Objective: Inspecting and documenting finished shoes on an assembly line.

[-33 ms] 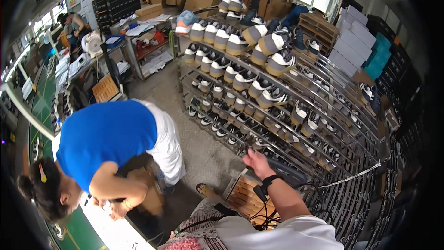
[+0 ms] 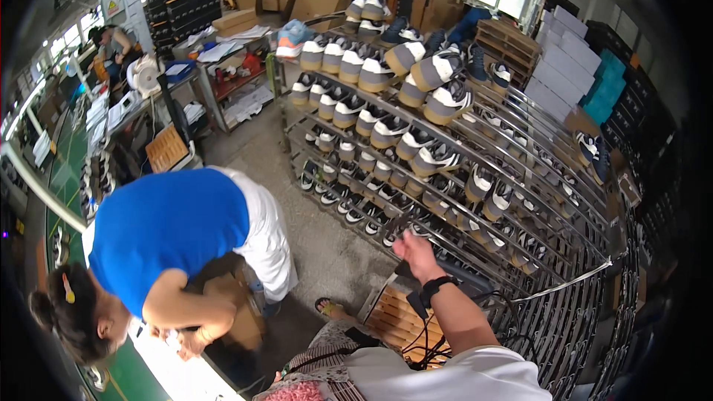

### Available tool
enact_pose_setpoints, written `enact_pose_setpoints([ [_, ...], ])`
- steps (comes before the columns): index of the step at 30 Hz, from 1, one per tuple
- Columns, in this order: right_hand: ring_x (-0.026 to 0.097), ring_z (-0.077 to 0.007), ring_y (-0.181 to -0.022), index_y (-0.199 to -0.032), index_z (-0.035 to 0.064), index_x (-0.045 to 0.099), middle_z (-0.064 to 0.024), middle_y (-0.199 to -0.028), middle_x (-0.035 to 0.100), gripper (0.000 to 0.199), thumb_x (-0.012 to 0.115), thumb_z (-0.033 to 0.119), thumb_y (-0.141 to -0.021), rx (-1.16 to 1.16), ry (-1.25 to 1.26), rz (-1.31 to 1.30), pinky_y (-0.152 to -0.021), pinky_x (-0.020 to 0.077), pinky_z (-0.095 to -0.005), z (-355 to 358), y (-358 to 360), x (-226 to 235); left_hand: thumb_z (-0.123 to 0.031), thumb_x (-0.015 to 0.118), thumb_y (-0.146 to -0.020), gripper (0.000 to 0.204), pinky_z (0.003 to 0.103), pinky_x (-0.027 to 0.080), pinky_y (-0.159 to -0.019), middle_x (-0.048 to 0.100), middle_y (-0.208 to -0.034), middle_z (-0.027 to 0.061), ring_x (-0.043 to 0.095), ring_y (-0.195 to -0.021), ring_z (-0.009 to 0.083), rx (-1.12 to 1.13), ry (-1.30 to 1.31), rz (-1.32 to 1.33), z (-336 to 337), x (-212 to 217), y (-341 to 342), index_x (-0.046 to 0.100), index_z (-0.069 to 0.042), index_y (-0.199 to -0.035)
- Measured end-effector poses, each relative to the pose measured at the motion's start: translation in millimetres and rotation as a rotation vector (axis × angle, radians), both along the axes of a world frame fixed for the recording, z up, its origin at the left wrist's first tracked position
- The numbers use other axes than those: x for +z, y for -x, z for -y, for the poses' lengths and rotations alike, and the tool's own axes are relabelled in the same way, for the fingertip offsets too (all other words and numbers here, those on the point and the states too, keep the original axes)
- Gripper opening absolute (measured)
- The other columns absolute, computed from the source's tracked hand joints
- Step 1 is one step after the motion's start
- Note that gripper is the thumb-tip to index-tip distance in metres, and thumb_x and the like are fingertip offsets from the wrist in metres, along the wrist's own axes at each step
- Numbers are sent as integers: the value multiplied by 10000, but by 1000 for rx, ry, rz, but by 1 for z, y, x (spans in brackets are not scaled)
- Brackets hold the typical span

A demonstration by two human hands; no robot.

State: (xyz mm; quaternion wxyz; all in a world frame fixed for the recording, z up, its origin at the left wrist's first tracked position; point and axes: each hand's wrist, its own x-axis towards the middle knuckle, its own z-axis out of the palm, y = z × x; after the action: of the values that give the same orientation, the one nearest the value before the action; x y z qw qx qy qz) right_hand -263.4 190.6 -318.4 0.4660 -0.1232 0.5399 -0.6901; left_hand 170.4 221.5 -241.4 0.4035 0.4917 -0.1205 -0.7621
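While the right hand (image 2: 417, 252) reaches, fingers loosely spread and holding nothing, toward the shoes (image 2: 416, 234) on the lower centre tiers of the metal rack (image 2: 520, 178), most tiers are filled; the left hand is out of view.

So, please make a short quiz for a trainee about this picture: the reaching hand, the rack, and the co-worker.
1. True or false: the right hand grips a shoe.
2. What fills the metal rack? A) bottles B) shoes C) folded shirts
3. What colour is the shirt of the co-worker bending at the left?

Key:
1. False: the hand is open and reaches toward the rack, holding nothing.
2. B: rows of shoes, mostly grey, white and dark.
3. Blue.
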Motion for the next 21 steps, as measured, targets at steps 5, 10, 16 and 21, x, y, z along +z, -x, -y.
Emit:
enact_pose_setpoints([
  [5,614,-199,-756,-964,4,506,-102,-843,601,238,537,230,-898,-518,354,79,-694,528,-293,44,76,91,-337,472,-910,411,293,429,-851,591,-1053,95,559,-961,168,-71,-10,75,53,4,43,522,-7,-1151],
  [10,622,-203,-788,-901,36,491,-110,-863,610,180,534,211,-899,-751,352,136,-708,515,-303,69,110,128,-352,459,-912,426,297,424,-862,583,-1075,93,554,-974,168,-150,-14,100,95,6,73,514,-14,-1166],
  [16,622,-204,-743,-872,37,484,-111,-796,609,202,542,229,-894,-708,260,199,-678,522,-315,77,90,105,-371,444,-915,445,302,419,-875,574,-1101,90,547,-990,167,-207,-20,110,124,10,94,505,-22,-1184],
  [21,616,-203,-803,-963,11,482,-115,-880,602,234,518,236,-908,-867,299,184,-724,511,-301,83,136,105,-386,431,-916,460,306,415,-886,566,-1122,87,541,-1003,167,-246,-27,116,133,8,105,497,-29,-1199],
])
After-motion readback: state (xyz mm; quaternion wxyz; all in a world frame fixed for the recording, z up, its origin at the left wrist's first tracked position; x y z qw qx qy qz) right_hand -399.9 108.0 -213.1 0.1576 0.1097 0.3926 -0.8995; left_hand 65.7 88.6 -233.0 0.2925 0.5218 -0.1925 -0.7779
